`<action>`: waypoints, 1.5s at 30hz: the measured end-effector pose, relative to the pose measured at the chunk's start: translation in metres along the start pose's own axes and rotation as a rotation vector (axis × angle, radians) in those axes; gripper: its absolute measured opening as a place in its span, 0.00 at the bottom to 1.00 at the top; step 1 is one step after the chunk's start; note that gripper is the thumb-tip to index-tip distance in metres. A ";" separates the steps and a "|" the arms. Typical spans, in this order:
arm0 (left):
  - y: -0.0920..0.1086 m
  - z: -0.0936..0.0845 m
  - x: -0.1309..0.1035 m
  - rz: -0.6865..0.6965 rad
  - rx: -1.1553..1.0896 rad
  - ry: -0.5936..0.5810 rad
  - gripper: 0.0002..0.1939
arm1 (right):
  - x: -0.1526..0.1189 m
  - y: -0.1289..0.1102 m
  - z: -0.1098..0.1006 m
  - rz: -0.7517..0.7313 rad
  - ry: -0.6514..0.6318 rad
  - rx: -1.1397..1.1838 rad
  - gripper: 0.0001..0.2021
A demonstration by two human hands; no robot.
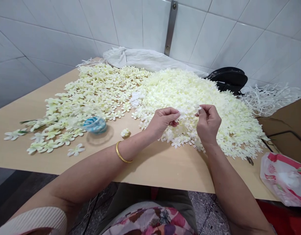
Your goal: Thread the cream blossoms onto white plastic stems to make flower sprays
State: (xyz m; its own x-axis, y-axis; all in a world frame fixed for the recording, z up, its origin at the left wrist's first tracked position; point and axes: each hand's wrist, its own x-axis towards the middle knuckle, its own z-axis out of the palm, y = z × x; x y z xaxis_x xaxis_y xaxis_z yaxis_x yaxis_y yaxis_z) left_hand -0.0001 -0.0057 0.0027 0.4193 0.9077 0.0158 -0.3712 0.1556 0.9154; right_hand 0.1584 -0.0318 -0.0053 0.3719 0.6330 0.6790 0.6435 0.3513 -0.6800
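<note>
A big heap of pale cream artificial flowers (229,120) covers the right half of the table, and more flowers (96,88) lie spread in rows at the left. Over the heap's front part, my left hand (166,120) is closed, thumb and forefinger pinched at a small white piece that blends with the blossoms behind. To its right my right hand (208,122) is closed too, with a small white petal (199,108) between thumb and finger. The two hands are a short distance apart. A small flower cluster (125,132) lies left of my left wrist.
A clear dish with blue-and-white contents (95,125) stands left on the table (165,166). Behind the heap lie white plastic sheeting (145,58) and a black round item (226,80). White strands (270,98), a cardboard box (287,130) and a red-and-white bag (284,178) are at right.
</note>
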 end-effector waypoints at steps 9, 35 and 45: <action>0.002 0.001 -0.002 0.058 0.041 -0.047 0.09 | -0.003 -0.016 -0.004 -0.120 -0.192 -0.013 0.11; 0.005 0.000 -0.001 -0.012 -0.071 0.126 0.23 | -0.017 -0.015 0.005 -0.416 -0.152 -0.213 0.06; -0.003 0.000 -0.003 0.049 -0.041 0.078 0.21 | -0.021 -0.013 0.006 -0.317 -0.220 -0.170 0.12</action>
State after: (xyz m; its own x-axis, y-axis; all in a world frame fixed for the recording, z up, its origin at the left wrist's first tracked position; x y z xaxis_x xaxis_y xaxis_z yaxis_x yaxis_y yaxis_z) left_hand -0.0001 -0.0091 0.0000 0.3350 0.9418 0.0274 -0.4239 0.1247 0.8971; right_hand 0.1379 -0.0460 -0.0124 -0.0022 0.6501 0.7598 0.8114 0.4452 -0.3786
